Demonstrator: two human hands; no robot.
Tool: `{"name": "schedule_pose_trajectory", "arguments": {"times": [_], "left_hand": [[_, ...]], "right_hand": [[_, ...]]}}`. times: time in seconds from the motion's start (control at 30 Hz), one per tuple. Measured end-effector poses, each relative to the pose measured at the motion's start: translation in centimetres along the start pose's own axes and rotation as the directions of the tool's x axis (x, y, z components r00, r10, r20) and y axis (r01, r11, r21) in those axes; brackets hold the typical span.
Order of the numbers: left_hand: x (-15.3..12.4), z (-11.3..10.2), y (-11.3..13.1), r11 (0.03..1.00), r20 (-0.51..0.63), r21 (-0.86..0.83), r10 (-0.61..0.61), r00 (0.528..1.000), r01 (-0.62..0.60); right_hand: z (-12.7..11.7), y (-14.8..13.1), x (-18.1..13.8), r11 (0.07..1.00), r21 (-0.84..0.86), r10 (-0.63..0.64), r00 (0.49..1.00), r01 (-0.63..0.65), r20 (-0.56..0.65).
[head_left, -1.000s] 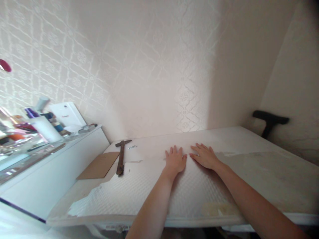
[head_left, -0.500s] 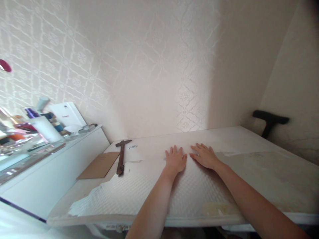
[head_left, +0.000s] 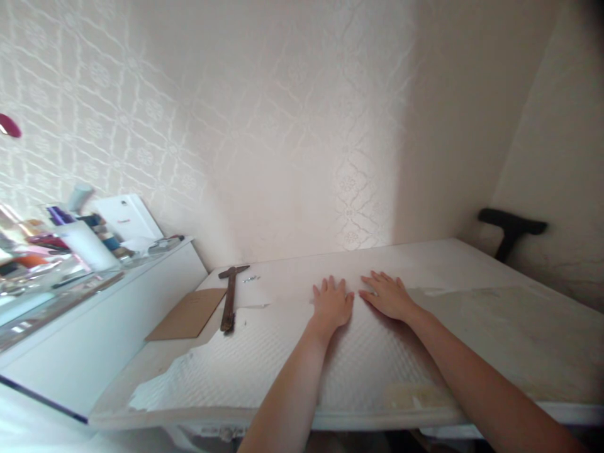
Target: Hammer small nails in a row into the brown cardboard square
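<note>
Palm down on the white tabletop (head_left: 292, 277), my left hand (head_left: 333, 303) lies flat with its fingers spread. My right hand (head_left: 387, 296) rests flat beside it, fingers apart, and neither hand holds anything. Both touch the table around the far edge of a torn, quilted-texture white covering (head_left: 264, 358). A hammer (head_left: 229, 299) with a dark head and worn wooden handle lies to the left of my hands. Near its head are several small shiny metal pieces (head_left: 251, 279), too small to name. Partly under the hammer's left side is a flat brown board (head_left: 189, 313).
On the left, a white cabinet (head_left: 113, 308) bears a white box (head_left: 127, 217), a white cup-like holder (head_left: 87, 244) and cluttered small items. A patterned wall (head_left: 283, 126) stands behind the table. At the right is a black T-shaped armrest (head_left: 512, 228). Bare beige surface (head_left: 509, 333) shows right.
</note>
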State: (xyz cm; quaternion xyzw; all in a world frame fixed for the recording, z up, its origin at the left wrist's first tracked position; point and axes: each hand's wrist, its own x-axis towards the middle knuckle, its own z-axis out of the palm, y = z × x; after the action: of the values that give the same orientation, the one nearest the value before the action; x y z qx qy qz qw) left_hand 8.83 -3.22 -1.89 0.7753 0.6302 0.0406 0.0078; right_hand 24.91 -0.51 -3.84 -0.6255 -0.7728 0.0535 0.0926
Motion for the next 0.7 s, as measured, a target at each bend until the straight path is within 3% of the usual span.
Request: {"name": "schedule_pose_trajectory", "arguments": {"times": [0.7], "left_hand": [[0.01,0.07,-0.03,1.0,-0.005,0.008,0.004,1.0,-0.003]], "right_hand": [[0.08,0.12,-0.01,1.0,0.014,-0.003,1.0,0.003,-0.001]]}}
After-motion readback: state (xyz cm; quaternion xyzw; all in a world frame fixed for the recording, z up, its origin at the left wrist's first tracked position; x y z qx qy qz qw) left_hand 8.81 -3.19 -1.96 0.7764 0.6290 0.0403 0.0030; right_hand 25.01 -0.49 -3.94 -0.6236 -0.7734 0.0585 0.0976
